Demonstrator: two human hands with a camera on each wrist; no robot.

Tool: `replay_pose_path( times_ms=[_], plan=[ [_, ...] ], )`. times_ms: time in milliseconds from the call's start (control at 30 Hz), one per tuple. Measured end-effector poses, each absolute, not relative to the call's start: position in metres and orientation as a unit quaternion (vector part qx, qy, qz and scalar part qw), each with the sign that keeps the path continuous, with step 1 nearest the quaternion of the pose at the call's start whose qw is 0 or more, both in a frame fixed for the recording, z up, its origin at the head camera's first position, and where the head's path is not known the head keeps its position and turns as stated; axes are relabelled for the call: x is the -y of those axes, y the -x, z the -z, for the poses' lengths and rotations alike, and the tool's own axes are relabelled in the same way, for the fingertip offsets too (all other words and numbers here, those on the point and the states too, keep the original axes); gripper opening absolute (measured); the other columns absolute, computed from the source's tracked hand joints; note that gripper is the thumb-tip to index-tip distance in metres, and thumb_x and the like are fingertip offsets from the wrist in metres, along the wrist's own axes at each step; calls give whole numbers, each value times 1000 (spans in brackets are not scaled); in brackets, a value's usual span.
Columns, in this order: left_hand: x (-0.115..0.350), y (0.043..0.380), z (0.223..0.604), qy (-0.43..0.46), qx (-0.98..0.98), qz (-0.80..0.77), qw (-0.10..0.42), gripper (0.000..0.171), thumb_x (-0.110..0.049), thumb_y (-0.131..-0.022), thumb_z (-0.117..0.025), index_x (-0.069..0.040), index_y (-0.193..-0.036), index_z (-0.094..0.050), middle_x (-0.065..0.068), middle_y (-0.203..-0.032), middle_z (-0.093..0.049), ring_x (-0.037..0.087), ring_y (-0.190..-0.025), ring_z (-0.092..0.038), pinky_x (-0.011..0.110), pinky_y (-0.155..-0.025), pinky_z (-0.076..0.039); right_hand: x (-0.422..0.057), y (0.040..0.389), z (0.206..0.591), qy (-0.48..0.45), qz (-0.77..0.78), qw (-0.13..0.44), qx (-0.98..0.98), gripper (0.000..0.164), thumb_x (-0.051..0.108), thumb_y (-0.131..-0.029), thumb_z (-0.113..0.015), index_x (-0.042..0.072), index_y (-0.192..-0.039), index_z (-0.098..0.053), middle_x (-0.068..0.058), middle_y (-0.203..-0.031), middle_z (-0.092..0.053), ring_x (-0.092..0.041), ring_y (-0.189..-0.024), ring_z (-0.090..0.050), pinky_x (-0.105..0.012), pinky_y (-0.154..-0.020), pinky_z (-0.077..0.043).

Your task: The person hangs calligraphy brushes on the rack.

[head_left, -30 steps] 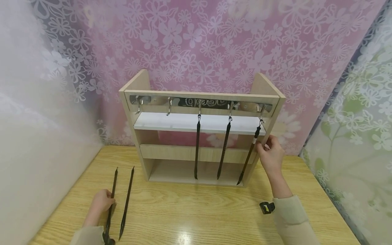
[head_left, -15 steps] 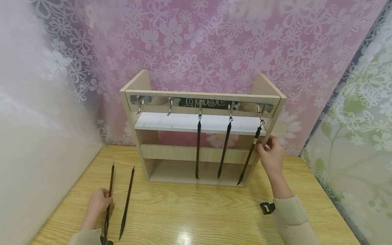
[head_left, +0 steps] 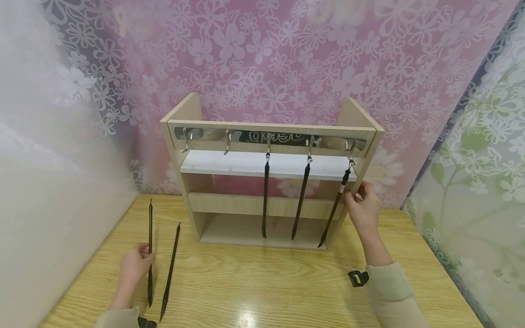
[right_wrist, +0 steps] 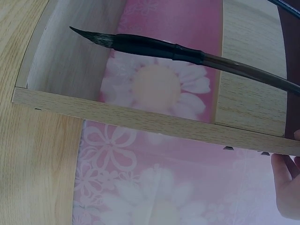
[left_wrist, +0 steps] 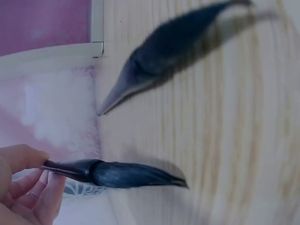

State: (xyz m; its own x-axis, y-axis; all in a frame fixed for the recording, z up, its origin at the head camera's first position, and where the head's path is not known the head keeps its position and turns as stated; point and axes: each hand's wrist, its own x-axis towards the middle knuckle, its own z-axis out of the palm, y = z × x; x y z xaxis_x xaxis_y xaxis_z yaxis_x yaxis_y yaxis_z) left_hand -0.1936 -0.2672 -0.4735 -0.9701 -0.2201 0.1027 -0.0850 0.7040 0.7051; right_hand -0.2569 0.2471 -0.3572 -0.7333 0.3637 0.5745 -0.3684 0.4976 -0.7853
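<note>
My left hand (head_left: 135,266) pinches a dark calligraphy brush (head_left: 150,228) mid-handle, its bristles (left_wrist: 136,175) pointing back toward me and raised over the table in the left wrist view. Beside it a second calligraphy brush (head_left: 170,269) lies on the table. My right hand (head_left: 365,209) grips the right side panel (right_wrist: 150,119) of a wooden rack (head_left: 229,203), thumb at the front edge. Along the rack's metal hook strip (head_left: 207,134), three brushes hang by loops: one at the middle hook (head_left: 265,200), one to its right (head_left: 301,202), and one at the far right (head_left: 334,207).
The two left hooks, the outer hook (head_left: 185,140) and the inner hook (head_left: 227,142), carry nothing. A white shelf (head_left: 229,164) runs behind the hanging brushes. The wooden table (head_left: 229,287) meets a pale wall (head_left: 61,191) at left and a flowered pink backdrop (head_left: 262,59) behind.
My left hand has lifted the brush and shifted it forward, and the brush has turned to point more straight ahead. The right hand keeps its grip on the rack.
</note>
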Motion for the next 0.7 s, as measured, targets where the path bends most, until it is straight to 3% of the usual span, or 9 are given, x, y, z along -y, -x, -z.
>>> replay_pose_path(
  times_ms=[400,700],
  plan=[
    [247,193,464,-93,894,390,198,32,0,-82,-53,13,-110,-48,28,-98,-56,39,-88,-55,44,-65,-49,-229,235,335,-3,-496,375,784,26,-8,-78,-55,-16,-102,-49,-29,-92,-55,-33,-92,-57,-11,-71,-46],
    [234,193,461,-71,874,393,276,28,6,-77,-60,12,-103,-53,25,-90,-60,37,-81,-58,40,-61,-50,-245,255,354,3,-506,367,780,29,-7,-77,-58,-11,-105,-52,-20,-93,-57,-33,-93,-57,-10,-70,-46]
  ],
)
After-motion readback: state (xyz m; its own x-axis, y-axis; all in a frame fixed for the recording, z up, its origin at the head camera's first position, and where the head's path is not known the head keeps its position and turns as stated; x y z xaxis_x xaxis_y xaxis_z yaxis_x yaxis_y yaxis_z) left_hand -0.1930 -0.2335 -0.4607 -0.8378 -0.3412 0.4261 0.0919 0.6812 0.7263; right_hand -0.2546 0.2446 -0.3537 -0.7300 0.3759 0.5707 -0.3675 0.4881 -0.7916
